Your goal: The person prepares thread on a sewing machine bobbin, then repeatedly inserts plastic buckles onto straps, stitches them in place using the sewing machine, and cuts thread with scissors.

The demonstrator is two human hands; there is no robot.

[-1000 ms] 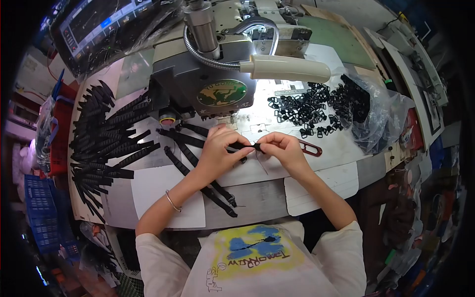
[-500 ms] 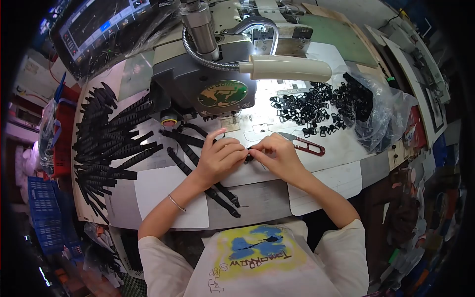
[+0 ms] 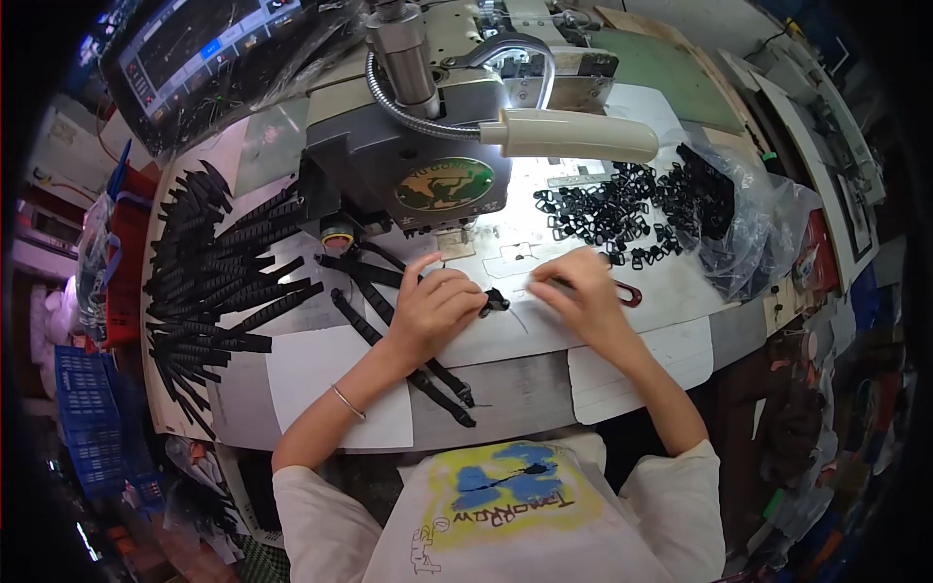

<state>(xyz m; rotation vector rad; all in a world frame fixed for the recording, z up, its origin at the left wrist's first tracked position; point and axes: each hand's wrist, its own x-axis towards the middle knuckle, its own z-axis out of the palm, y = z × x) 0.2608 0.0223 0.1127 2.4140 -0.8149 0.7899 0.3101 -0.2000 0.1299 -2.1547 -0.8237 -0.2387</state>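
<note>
My left hand (image 3: 434,309) is closed over a black webbing strap, and a small black buckle (image 3: 497,300) at the strap's end sticks out past the fingertips. A thin loose thread trails below the buckle. My right hand (image 3: 586,296) is a short way to the right, apart from the buckle, with thumb and bent forefinger parted and slightly blurred. I see nothing between them. Partly covered by this hand is a cutting tool, its red handle (image 3: 631,293) showing beyond the wrist. More black straps (image 3: 428,384) lie beneath and beside my left forearm.
A sewing machine head (image 3: 408,146) with a white lamp (image 3: 573,134) stands just beyond my hands. Many black straps (image 3: 209,282) are piled at left. A heap of small black buckles (image 3: 603,209) lies at right, beside a clear plastic bag (image 3: 763,233).
My right hand has let go of the buckle and moved right, over the red-handled tool. The buckle now shows in the open; my left hand has stayed in place.
</note>
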